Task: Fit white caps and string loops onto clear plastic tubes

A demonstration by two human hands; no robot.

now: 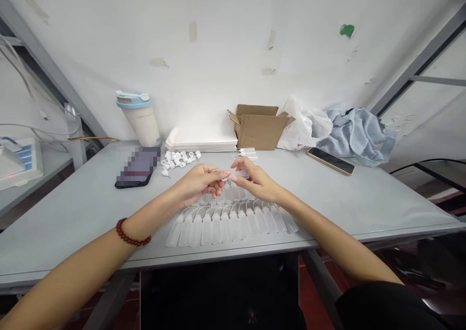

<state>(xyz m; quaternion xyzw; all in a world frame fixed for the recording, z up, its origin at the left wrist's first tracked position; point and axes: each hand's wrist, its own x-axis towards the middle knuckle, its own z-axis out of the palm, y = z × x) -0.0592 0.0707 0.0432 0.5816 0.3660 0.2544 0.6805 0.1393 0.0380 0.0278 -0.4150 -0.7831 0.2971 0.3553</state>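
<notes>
My left hand (201, 179) and my right hand (255, 180) meet above the middle of the grey table (73, 213). Both pinch a small clear plastic vial (233, 176) between their fingertips, each at one end. Below them lies a row of several clear vials with attached caps (233, 221), side by side near the table's front edge. A heap of small white caps (178, 160) sits just beyond my left hand. Two or three loose clear vials (246, 152) lie behind my right hand.
A dark phone (136, 171) lies at the left, a second phone (330, 160) at the right. Along the wall stand a lidded tumbler (140, 118), flat white trays (202, 140), an open cardboard box (259, 126), a plastic bag (306, 125) and a blue cloth (358, 135).
</notes>
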